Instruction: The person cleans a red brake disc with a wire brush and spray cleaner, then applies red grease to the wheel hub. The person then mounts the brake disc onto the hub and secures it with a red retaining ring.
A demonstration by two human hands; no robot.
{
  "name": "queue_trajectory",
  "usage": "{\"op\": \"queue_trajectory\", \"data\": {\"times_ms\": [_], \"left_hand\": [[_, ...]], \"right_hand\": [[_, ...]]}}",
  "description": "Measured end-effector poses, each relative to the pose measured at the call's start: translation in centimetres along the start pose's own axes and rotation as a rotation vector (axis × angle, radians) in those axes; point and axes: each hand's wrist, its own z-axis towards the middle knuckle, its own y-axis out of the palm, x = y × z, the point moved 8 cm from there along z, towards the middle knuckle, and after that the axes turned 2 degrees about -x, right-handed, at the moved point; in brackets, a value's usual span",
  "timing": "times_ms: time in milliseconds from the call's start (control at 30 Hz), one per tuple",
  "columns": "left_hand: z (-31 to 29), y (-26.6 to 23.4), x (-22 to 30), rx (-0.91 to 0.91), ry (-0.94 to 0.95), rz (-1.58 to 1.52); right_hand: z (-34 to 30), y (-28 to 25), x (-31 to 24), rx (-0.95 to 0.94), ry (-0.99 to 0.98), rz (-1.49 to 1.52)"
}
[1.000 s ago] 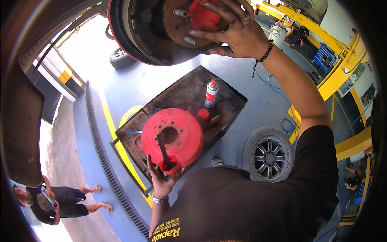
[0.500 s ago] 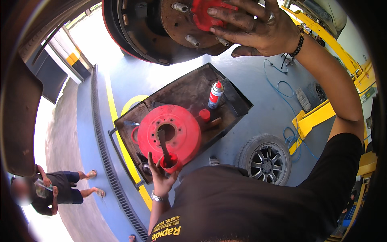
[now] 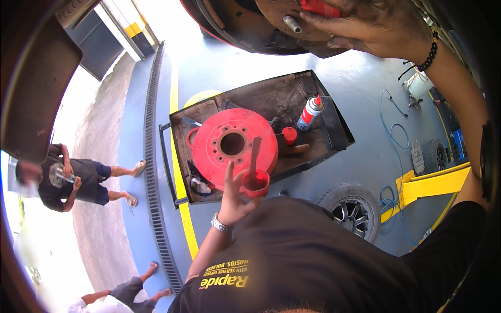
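Note:
My left hand (image 3: pixel 237 195) grips a small red cup (image 3: pixel 257 192), with one finger raised beside it. A flat, dark brush-like stick (image 3: pixel 255 156) stands in the cup; its lower end is hidden. At the top, my right hand (image 3: pixel 378 31) reaches over a wheel hub (image 3: pixel 274 13) with metal studs, its fingers stretched across the hub's red centre (image 3: pixel 319 7). Part of that hand and the hub is cut off by the picture's edge. Just beyond the cup lies a red brake drum (image 3: pixel 214 167) with a round hole in its middle.
The drum rests in a black metal tray (image 3: pixel 292 88) with a spray can (image 3: pixel 310 112) and a red cap (image 3: pixel 289 135). A wheel (image 3: pixel 350 208) lies right, near a yellow lift arm (image 3: pixel 433 185) and a blue hose (image 3: pixel 399 130). One person (image 3: pixel 78 175) stands left; another (image 3: pixel 130 295) is lower left.
The view has shifted, so the hub and my right hand sit farther up and right in it. My left hand still holds the cup. Another person has come into view at lower left.

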Motion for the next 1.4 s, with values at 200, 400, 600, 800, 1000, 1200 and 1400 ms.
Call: {"op": "queue_trajectory", "data": {"times_ms": [200,400,600,800,1000,1200,1400], "left_hand": [[-0.9,0.7,-0.6,0.048,-0.020,0.014],[-1.9,-2.0,-0.7,0.160,-0.012,0.193],[-4.9,-6.4,-0.9,0.291,-0.028,0.278],[-8.5,-11.9,-1.2,0.340,-0.073,0.330],[-11.6,-16.3,-1.1,0.298,-0.119,0.343],[-12.9,-19.1,-1.2,0.301,-0.108,0.336],[-11.3,-18.8,1.1,0.219,0.055,0.478]], "right_hand": [[-1.2,-1.5,0.1,-0.010,-0.057,0.024],[-2.1,-4.5,-6.9,0.009,0.161,0.308],[-1.1,6.2,-27.4,-0.119,0.881,1.213],[9.5,12.6,-41.2,-0.316,1.093,1.459],[13.3,19.9,-42.6,-0.786,1.168,1.320],[12.9,20.1,-44.3,-0.876,1.265,1.402],[12.9,14.4,-37.0,-0.169,1.553,1.408]]}}
